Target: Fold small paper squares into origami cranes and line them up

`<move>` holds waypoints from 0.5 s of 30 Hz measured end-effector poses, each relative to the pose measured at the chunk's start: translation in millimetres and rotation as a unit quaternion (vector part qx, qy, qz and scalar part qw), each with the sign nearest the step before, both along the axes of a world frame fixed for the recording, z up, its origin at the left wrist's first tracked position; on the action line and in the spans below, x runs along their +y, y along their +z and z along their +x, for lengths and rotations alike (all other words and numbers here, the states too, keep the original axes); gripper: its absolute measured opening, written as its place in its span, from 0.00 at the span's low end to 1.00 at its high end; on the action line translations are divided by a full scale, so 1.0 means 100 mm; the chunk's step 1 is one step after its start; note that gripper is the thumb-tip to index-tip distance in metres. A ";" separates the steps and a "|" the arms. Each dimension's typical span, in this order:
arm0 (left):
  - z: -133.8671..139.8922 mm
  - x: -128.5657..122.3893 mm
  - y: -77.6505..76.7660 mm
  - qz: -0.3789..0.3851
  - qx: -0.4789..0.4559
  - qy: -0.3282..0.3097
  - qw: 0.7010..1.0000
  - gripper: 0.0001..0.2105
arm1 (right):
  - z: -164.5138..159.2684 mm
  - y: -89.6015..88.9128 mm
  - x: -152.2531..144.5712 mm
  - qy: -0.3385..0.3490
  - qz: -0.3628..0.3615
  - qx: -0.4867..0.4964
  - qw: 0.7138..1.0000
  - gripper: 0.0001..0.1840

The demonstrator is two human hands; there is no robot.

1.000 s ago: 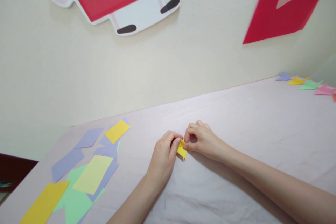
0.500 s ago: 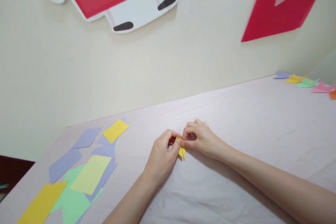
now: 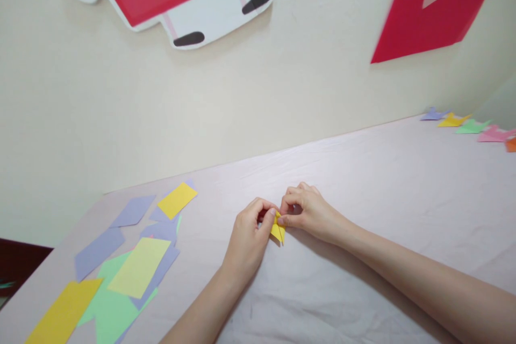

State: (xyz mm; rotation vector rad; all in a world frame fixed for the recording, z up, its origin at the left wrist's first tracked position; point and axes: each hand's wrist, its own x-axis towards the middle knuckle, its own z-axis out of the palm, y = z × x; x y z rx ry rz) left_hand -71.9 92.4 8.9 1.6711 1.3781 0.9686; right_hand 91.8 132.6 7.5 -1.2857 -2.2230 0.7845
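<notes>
A small piece of folded yellow paper (image 3: 277,234) is held just above or on the pale cloth, near the middle of the view. My left hand (image 3: 252,234) pinches its upper left side between thumb and fingers. From the right, my right hand (image 3: 306,212) grips its upper right edge, thumb against the paper and fingers curled. The two sets of fingertips nearly meet. A dark crease or gap runs down the lower part of the paper, and its top is partly hidden by my fingers.
Loose sheets lie at the left: a yellow sheet (image 3: 177,200), purple sheets (image 3: 135,210), a pale yellow sheet (image 3: 140,267) and a green sheet (image 3: 115,309). Several small folded paper figures, including a green one (image 3: 472,127), line the far right. A wall (image 3: 242,107) with red decorations rises behind.
My left thumb has shifted slightly up and left, so a little more of the folded yellow paper shows. My right hand has barely moved.
</notes>
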 end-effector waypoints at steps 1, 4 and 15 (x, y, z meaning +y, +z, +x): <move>0.00 0.00 0.01 -0.001 0.000 0.002 1.000 0.09 | 0.00 0.00 0.00 0.000 0.001 0.000 1.000 0.08; 0.00 -0.01 0.02 -0.002 0.000 0.000 1.000 0.10 | 0.00 0.00 0.00 0.000 0.001 -0.002 1.000 0.08; 0.01 0.02 -0.05 0.004 0.002 0.002 1.000 0.07 | 0.02 0.01 0.00 0.017 0.004 -0.004 1.000 0.07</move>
